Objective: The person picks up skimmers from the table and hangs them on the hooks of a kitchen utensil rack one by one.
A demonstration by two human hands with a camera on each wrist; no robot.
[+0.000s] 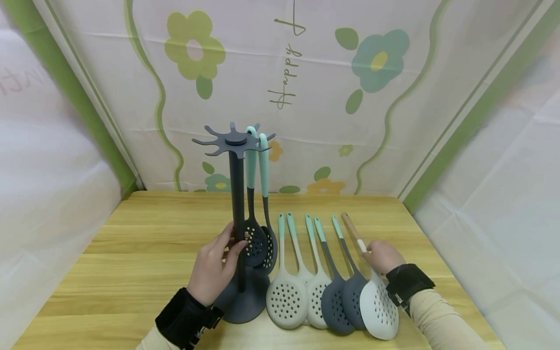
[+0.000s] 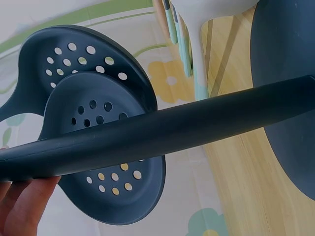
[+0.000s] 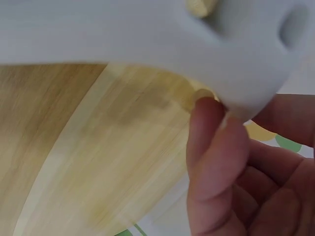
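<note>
My left hand grips the dark post of a utensil stand, with the thumb across it. From the stand's star-shaped top hang two dark skimmers with mint handles, overlapping each other. In the left wrist view the post crosses in front of the hanging skimmers. My right hand pinches a white skimmer with a wood-coloured handle around its neck, at the right end of a row. Close up in the right wrist view, fingers curl against the pale edge of the skimmer.
Left of the white skimmer lie dark skimmers and pale skimmers, all with mint handles pointing to the back. The wooden table ends at a flower-print cloth, with pale cloth walls at both sides.
</note>
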